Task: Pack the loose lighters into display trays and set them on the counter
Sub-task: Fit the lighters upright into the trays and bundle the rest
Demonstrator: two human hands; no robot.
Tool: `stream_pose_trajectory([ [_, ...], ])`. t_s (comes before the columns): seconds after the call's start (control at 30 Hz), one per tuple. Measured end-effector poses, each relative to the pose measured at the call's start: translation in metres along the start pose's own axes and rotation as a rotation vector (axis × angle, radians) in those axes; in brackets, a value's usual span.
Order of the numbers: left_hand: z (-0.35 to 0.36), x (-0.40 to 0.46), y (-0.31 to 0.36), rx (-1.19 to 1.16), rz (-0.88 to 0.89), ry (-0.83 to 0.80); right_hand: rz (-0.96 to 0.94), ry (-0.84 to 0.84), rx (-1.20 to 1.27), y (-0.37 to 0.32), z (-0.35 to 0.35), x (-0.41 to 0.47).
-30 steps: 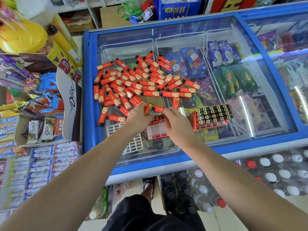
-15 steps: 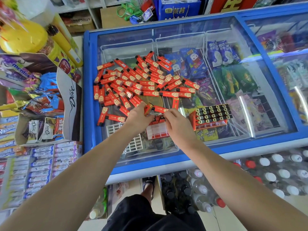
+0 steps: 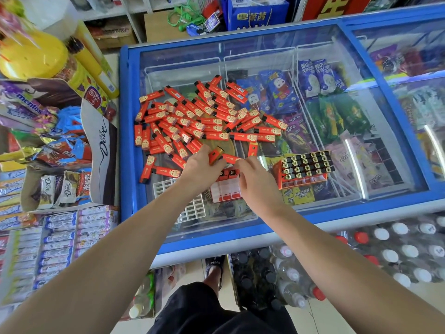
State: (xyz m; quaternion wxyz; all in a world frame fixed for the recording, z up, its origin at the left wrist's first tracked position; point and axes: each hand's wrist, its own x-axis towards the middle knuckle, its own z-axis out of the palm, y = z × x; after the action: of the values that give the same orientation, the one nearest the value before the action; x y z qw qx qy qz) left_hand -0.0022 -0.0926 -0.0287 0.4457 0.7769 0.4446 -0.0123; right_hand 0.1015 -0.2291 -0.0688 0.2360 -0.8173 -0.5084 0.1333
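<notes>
Both hands barely moved: left hand point(image 3: 201, 165) pinches a lighter point(image 3: 215, 155); right hand point(image 3: 252, 179) grip unclear.

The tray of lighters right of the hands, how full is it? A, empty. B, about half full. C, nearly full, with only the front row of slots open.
C: the tray shows four packed rows of black lighter tops, with only the near row of slots empty.
</notes>
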Motion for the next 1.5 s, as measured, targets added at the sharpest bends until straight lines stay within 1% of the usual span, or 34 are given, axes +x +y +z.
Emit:
stream_pose_trajectory([
  [0.1,-0.004,0.000,0.014,-0.119,0.037,0.001,0.080,0.118,0.109,-0.004,-0.008,0.004],
  [0.2,-0.007,0.000,0.030,-0.272,0.014,-0.030,0.125,0.194,0.219,-0.007,-0.015,0.008],
  [0.27,-0.009,0.001,0.038,-0.303,-0.039,-0.029,0.117,0.193,0.266,-0.010,-0.018,0.010],
  [0.33,-0.008,0.004,0.041,-0.335,-0.079,-0.021,0.134,0.146,0.375,-0.016,-0.024,0.008],
  [0.4,-0.008,0.008,0.040,-0.408,-0.096,-0.022,0.209,0.065,0.540,-0.022,-0.029,0.006],
  [0.47,-0.006,0.009,0.039,-0.525,-0.104,-0.042,0.274,0.020,0.669,-0.025,-0.033,0.004],
  [0.53,-0.005,0.010,0.038,-0.613,-0.103,-0.060,0.323,0.023,0.784,-0.027,-0.033,0.004],
  [0.63,-0.004,0.009,0.035,-0.598,-0.046,-0.074,0.410,0.092,0.998,-0.029,-0.036,0.005],
  [0.67,-0.004,0.009,0.034,-0.597,-0.034,-0.081,0.403,0.109,0.998,-0.028,-0.038,0.005],
  [0.8,-0.005,0.011,0.028,-0.549,-0.035,-0.091,0.298,0.101,0.842,-0.020,-0.044,0.004],
  [0.93,-0.002,0.014,0.025,-0.462,-0.050,-0.138,0.286,0.151,0.827,-0.012,-0.047,0.008],
  [1.03,-0.002,0.010,0.030,-0.279,-0.024,-0.117,0.265,0.182,0.764,-0.009,-0.048,0.011],
  [1.13,-0.002,0.008,0.026,-0.085,0.048,-0.088,0.228,0.227,0.660,-0.006,-0.048,0.013],
  [1.23,-0.001,0.009,0.018,-0.002,0.085,-0.098,0.189,0.256,0.555,0.001,-0.048,0.014],
  [1.4,0.004,0.015,0.003,0.161,0.117,-0.125,0.103,0.208,0.445,0.010,-0.050,0.013],
  [1.5,0.008,0.016,-0.002,0.260,0.145,-0.149,0.064,0.225,0.407,0.010,-0.049,0.014],
])
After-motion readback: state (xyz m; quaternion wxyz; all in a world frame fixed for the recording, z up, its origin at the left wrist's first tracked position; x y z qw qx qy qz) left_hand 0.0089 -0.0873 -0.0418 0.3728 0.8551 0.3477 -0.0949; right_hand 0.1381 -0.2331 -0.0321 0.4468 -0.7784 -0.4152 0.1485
